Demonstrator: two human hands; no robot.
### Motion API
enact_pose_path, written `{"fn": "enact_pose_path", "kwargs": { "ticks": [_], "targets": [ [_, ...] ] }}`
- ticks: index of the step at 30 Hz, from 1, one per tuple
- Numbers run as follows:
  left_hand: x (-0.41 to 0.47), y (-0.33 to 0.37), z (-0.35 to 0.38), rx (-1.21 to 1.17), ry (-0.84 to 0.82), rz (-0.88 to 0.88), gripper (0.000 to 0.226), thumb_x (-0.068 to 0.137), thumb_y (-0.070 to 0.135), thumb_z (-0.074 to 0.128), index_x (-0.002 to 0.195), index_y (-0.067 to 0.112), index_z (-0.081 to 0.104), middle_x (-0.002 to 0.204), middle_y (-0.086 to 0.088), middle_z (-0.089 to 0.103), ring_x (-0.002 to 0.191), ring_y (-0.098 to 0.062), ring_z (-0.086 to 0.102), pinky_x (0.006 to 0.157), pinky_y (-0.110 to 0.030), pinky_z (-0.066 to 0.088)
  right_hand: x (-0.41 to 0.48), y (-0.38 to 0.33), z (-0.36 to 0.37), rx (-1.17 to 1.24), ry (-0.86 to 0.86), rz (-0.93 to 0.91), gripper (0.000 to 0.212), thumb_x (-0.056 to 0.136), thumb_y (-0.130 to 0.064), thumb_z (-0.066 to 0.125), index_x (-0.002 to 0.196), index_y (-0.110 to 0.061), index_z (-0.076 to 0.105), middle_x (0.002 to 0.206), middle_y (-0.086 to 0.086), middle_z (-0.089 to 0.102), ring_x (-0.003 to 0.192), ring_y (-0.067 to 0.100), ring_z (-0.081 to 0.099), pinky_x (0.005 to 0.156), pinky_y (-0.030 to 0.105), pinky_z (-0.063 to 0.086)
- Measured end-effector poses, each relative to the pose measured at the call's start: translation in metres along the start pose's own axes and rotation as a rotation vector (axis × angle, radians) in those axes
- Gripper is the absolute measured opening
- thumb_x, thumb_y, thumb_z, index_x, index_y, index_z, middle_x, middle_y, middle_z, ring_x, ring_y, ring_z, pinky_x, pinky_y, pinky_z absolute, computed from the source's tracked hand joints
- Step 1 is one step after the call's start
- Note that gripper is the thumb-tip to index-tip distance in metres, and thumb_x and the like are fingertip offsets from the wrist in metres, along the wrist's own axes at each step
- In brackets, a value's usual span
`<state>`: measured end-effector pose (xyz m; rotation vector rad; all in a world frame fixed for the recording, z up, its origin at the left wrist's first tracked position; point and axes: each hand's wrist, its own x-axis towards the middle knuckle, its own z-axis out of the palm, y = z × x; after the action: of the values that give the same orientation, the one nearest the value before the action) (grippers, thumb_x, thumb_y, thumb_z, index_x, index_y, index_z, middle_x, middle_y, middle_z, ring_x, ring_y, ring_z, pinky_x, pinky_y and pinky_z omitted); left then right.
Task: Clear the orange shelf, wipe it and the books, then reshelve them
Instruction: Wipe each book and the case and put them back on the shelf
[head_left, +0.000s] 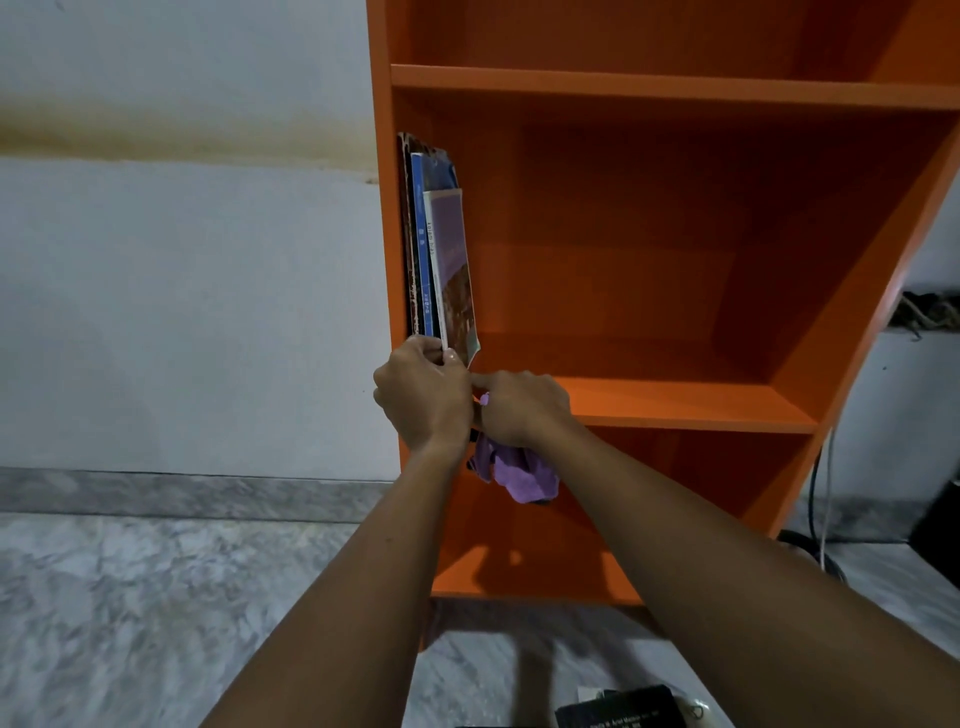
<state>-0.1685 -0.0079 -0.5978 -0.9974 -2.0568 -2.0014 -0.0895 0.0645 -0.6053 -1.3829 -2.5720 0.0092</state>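
The orange shelf unit (675, 400) stands against the wall. Three thin books (439, 249) stand upright against the left wall of its middle compartment; the nearest has a purple and brown cover. My left hand (423, 392) pinches the bottom edge of that nearest book. My right hand (522, 408) is right beside it, index finger stretched toward the book's lower corner, while a purple cloth (514, 470) hangs bunched from its palm. The rest of the middle compartment is bare.
A dark book (618, 709) lies on the marble floor at the bottom edge. Cables (823, 499) hang down to the right of the unit. The grey wall and skirting run along the left.
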Motion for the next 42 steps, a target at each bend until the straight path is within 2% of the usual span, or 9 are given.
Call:
{"fn": "enact_pose_path", "kwargs": {
  "ticks": [6, 10, 14, 19, 23, 28, 31, 38, 42],
  "targets": [
    [-0.002, -0.007, -0.012, 0.036, -0.043, 0.007, 0.023, 0.086, 0.027, 0.079, 0.104, 0.015, 0.075, 0.099, -0.003, 0.077, 0.090, -0.021, 0.073, 0.083, -0.040, 0.061, -0.013, 0.002, 0.013, 0.111, 0.130, 0.010, 0.025, 0.095, -0.046, 0.049, 0.115, -0.037, 0.061, 0.110, 0.001, 0.070, 0.102, 0.032, 0.064, 0.071, 0.036, 0.044],
    [-0.019, 0.001, -0.028, 0.164, -0.071, 0.024, 0.028, 0.087, 0.034, 0.073, 0.112, 0.021, 0.073, 0.107, -0.002, 0.075, 0.097, -0.023, 0.070, 0.082, -0.037, 0.057, -0.062, 0.014, 0.023, 0.434, 0.328, -0.001, 0.039, 0.092, -0.050, 0.060, 0.129, -0.037, 0.065, 0.134, -0.006, 0.062, 0.120, 0.020, 0.059, 0.092, 0.042, 0.052],
    [-0.067, -0.006, -0.035, 0.276, -0.311, 0.038, 0.037, 0.085, 0.036, 0.066, 0.121, 0.028, 0.069, 0.116, -0.001, 0.071, 0.106, -0.027, 0.067, 0.090, -0.043, 0.055, -0.135, 0.037, 0.045, 0.712, 0.630, 0.221, 0.029, 0.091, -0.039, 0.069, 0.116, -0.027, 0.073, 0.118, -0.001, 0.067, 0.106, 0.019, 0.064, 0.088, 0.037, 0.052],
    [-0.166, -0.040, -0.044, 0.483, -0.712, 0.109, 0.043, 0.089, 0.028, 0.061, 0.132, 0.025, 0.064, 0.131, -0.008, 0.064, 0.121, -0.032, 0.060, 0.096, -0.040, 0.049, -0.225, 0.099, 0.115, 1.146, 0.321, 0.824, 0.031, 0.091, -0.049, 0.069, 0.076, -0.022, 0.071, 0.082, 0.008, 0.068, 0.091, 0.035, 0.068, 0.085, 0.052, 0.056],
    [-0.272, -0.091, -0.051, 0.426, -0.926, -0.192, 0.047, 0.089, 0.039, 0.058, 0.132, 0.020, 0.061, 0.122, -0.009, 0.068, 0.110, -0.033, 0.065, 0.092, -0.040, 0.053, -0.291, 0.136, 0.165, 1.118, 0.250, 1.109, 0.043, 0.088, -0.054, 0.070, 0.078, -0.013, 0.067, 0.088, 0.013, 0.067, 0.092, 0.036, 0.064, 0.090, 0.049, 0.054],
    [-0.381, -0.155, -0.068, 0.560, -1.199, -0.413, 0.049, 0.083, 0.054, 0.064, 0.111, 0.014, 0.066, 0.108, -0.009, 0.072, 0.098, -0.032, 0.070, 0.083, -0.035, 0.056, -0.367, 0.135, 0.218, 0.736, -0.001, 0.816, 0.045, 0.067, -0.039, 0.066, 0.101, -0.010, 0.069, 0.110, 0.015, 0.067, 0.094, 0.028, 0.063, 0.073, 0.028, 0.047],
    [-0.406, -0.174, -0.067, 0.527, -1.221, -0.616, 0.047, 0.087, 0.046, 0.065, 0.107, 0.004, 0.068, 0.108, -0.015, 0.072, 0.100, -0.034, 0.069, 0.082, -0.037, 0.057, -0.413, 0.135, 0.250, 0.383, -0.101, 0.579, 0.054, 0.073, -0.030, 0.067, 0.123, -0.010, 0.060, 0.123, 0.018, 0.059, 0.111, 0.038, 0.059, 0.088, 0.043, 0.054],
    [-0.398, -0.165, -0.059, 0.143, -1.146, -0.899, 0.011, 0.080, 0.006, 0.069, 0.091, 0.008, 0.069, 0.090, -0.016, 0.072, 0.087, -0.034, 0.071, 0.071, -0.044, 0.059, -0.424, 0.142, 0.234, 0.516, -0.142, 0.639, 0.049, 0.085, -0.023, 0.069, 0.131, -0.018, 0.054, 0.128, 0.010, 0.061, 0.114, 0.032, 0.061, 0.090, 0.037, 0.049],
    [-0.384, -0.148, -0.069, -0.170, -1.248, -0.986, 0.039, 0.092, -0.012, 0.051, 0.121, 0.014, 0.050, 0.107, -0.021, 0.070, 0.089, -0.036, 0.070, 0.074, -0.048, 0.062, -0.446, 0.123, 0.218, 0.634, -0.069, 0.570, 0.030, 0.097, -0.021, 0.057, 0.127, -0.027, 0.057, 0.117, 0.005, 0.069, 0.094, 0.020, 0.069, 0.072, 0.027, 0.047]
  ]
}}
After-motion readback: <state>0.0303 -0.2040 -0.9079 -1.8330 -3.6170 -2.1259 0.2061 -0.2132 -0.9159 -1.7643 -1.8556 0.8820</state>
